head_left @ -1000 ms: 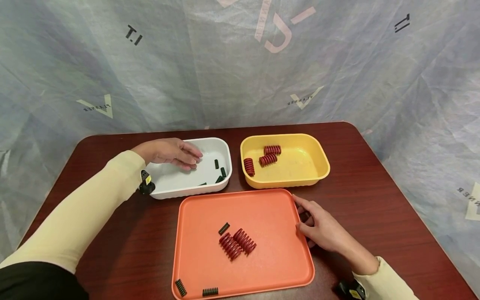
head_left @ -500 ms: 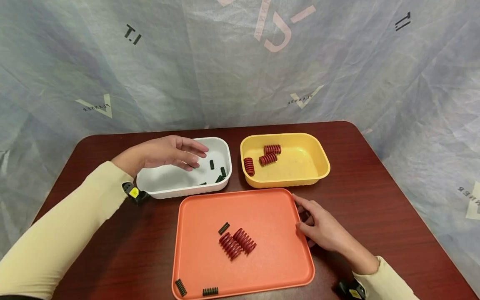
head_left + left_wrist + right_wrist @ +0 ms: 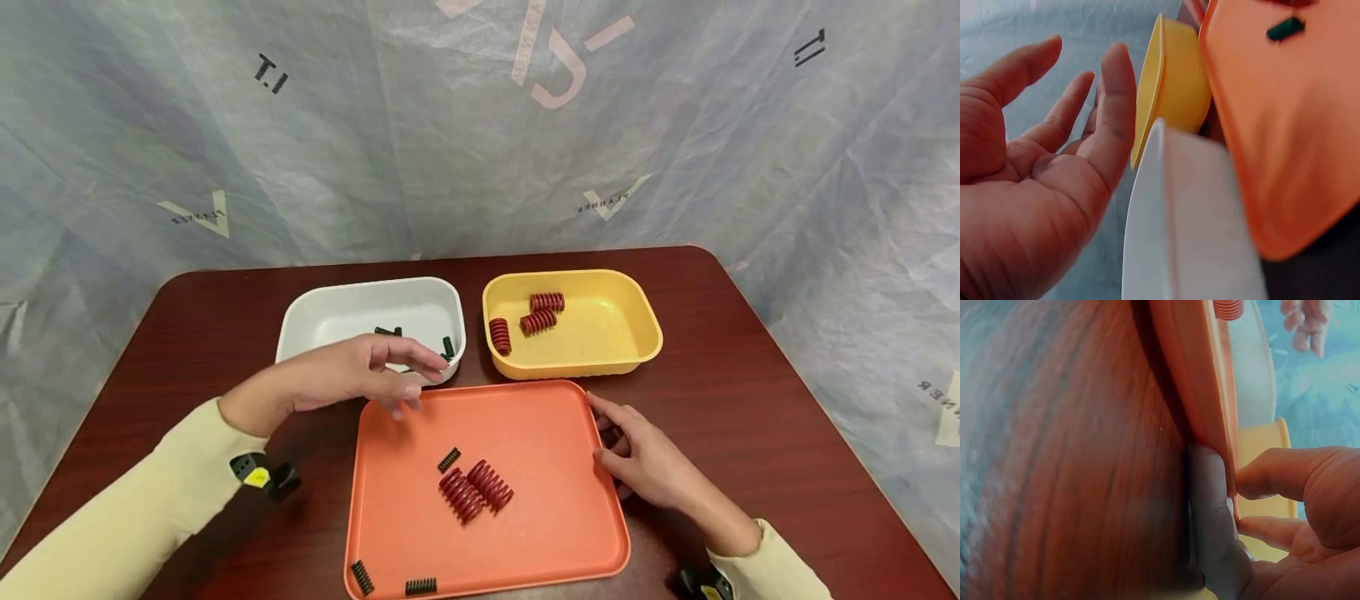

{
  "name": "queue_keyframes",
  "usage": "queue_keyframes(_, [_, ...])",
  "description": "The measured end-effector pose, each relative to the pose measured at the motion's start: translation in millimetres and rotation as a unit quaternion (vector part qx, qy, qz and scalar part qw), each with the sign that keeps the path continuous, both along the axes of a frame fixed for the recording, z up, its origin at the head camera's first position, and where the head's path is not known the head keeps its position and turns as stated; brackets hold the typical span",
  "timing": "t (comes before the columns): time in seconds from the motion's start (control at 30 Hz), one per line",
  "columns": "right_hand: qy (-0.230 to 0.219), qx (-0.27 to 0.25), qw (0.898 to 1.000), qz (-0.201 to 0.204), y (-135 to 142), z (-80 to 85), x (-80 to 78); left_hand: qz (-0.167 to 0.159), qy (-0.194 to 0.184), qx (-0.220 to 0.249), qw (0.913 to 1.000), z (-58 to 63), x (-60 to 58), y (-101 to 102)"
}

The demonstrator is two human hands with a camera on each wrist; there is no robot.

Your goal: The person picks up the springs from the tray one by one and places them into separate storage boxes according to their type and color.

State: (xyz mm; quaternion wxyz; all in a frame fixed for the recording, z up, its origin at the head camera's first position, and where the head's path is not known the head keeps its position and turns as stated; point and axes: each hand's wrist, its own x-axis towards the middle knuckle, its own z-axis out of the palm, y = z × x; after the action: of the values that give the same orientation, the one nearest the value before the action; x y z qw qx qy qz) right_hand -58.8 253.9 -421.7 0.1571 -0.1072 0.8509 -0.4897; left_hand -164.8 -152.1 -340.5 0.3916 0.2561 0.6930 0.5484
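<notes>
My left hand point(image 3: 348, 375) hovers over the near edge of the white bin point(image 3: 367, 287) and the tray's far left corner. Its fingers are spread apart, and the left wrist view shows nothing between them. Several small dark green springs point(image 3: 388, 332) lie in the white bin, partly hidden by this hand. My right hand point(image 3: 652, 458) grips the right rim of the orange tray point(image 3: 555, 433), with the thumb above and a finger beneath. Two thick red springs point(image 3: 461, 495) lie side by side mid-tray, beside a small dark spring point(image 3: 448, 458). More small springs point(image 3: 421, 586) lie along its near edge.
A yellow bin point(image 3: 607, 365) stands behind the tray, right of the white bin, with three red springs point(image 3: 538, 321) toward its left side. Everything stands on a dark red wooden table point(image 3: 735, 375). A grey printed sheet point(image 3: 480, 150) hangs behind it.
My left hand has come out of the white bin, toward me and slightly right. A dark spring in that bin has shifted left. The right hand stays on the tray rim.
</notes>
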Motion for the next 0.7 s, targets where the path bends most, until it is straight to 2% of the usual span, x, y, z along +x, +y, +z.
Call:
queue_keyframes(0.17, [-0.003, -0.003, 1.0, -0.002, -0.5, -0.2, 1.2, -0.01, -0.016, 0.008, 0.9998, -8.4, 24.9, 6.2])
queue_keyframes(0.3, [-0.003, -0.005, 1.0, -0.004, -1.0, -0.9, 2.0, -0.001, -0.042, 0.002, 0.9991, -18.6, 37.1, 8.8])
queue_keyframes(0.53, [-0.005, -0.005, 1.0, -0.004, -0.9, -0.8, 2.2, 0.013, -0.028, -0.014, 0.9994, -44.0, 44.0, 9.7])
queue_keyframes(0.7, [0.001, -0.001, 1.0, -0.002, -0.7, 0.2, 1.1, 0.026, -0.031, -0.023, 0.9989, -53.7, 43.3, 10.5])
